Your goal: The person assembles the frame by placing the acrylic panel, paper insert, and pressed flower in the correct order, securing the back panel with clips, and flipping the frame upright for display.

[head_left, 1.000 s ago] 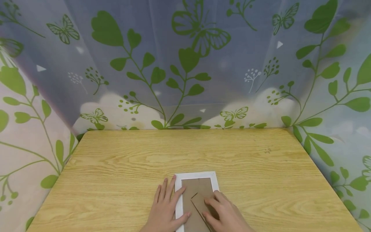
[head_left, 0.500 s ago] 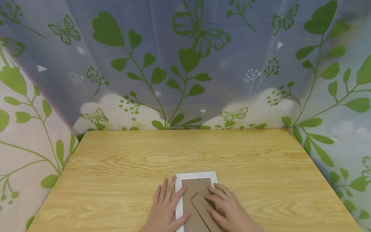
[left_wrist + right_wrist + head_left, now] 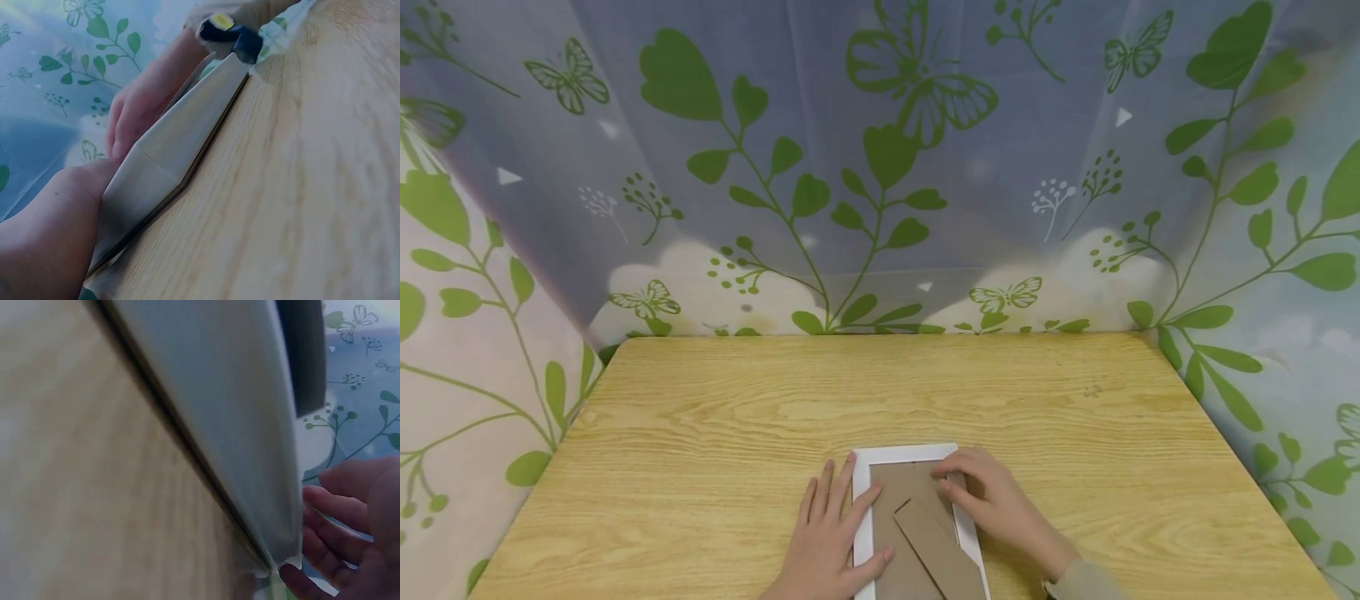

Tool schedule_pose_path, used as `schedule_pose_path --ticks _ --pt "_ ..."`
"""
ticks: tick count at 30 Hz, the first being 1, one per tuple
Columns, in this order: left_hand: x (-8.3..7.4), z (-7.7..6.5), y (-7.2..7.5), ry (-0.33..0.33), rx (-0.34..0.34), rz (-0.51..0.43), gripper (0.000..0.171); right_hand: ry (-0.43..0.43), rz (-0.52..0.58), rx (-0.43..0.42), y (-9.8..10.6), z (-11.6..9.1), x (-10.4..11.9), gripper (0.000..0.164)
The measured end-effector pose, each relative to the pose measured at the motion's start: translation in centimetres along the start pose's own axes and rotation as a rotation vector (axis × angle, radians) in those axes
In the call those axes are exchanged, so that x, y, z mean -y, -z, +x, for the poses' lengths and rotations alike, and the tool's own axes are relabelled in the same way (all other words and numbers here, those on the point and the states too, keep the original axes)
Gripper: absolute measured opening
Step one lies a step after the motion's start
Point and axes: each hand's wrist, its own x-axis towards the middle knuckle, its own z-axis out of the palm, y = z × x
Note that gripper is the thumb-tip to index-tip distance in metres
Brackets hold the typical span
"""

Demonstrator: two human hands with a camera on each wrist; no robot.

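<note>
Our white photo frame (image 3: pixel 917 533) lies back side up on the tabletop (image 3: pixel 715 442), near us. We should keep it flat and work gently. Its long way runs away from us, toward the leafy cloth (image 3: pixel 820 283). Our left hand (image 3: pixel 823 542) lies spread on its left side; our right hand (image 3: pixel 992 492) bends at the far right corner, but if it pinches we can't tell.
</note>
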Motion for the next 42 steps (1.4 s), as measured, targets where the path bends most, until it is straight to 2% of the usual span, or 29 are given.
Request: schedule_pose_path --ticks 6,9,14,18,21,28,32,42 --pt "0.0 0.0 0.0 -0.001 0.001 -0.002 0.074 -0.215 0.070 0.147 -0.3 3.7 -1.1 0.021" --pt "0.0 0.0 0.0 0.007 0.011 -0.006 0.073 -0.297 0.011 0.248 -0.2 5.6 -1.1 0.023" --pt "0.1 0.1 0.0 0.015 0.016 -0.002 0.074 -0.371 -0.086 0.411 0.3 8.3 -1.1 0.019" --pt "0.2 0.1 -0.1 0.007 0.006 0.011 0.074 -0.427 -0.028 0.529 0.9 9.8 -1.4 0.017" --pt "0.2 0.1 -0.2 -0.001 -0.001 0.013 0.074 -0.469 0.004 0.583 1.1 10.3 -1.6 0.019" --pt "0.2 0.0 -0.5 0.002 0.013 0.033 0.075 -0.517 -0.002 0.626 1.0 10.9 -1.6 0.020" --pt "0.2 0.0 -0.5 0.006 0.034 0.039 0.077 -0.485 -0.022 0.626 0.8 10.9 -1.3 0.020" --pt "0.4 -0.1 -0.4 -0.005 0.013 0.050 0.077 -0.420 -0.044 0.570 0.5 9.9 -0.4 0.024"
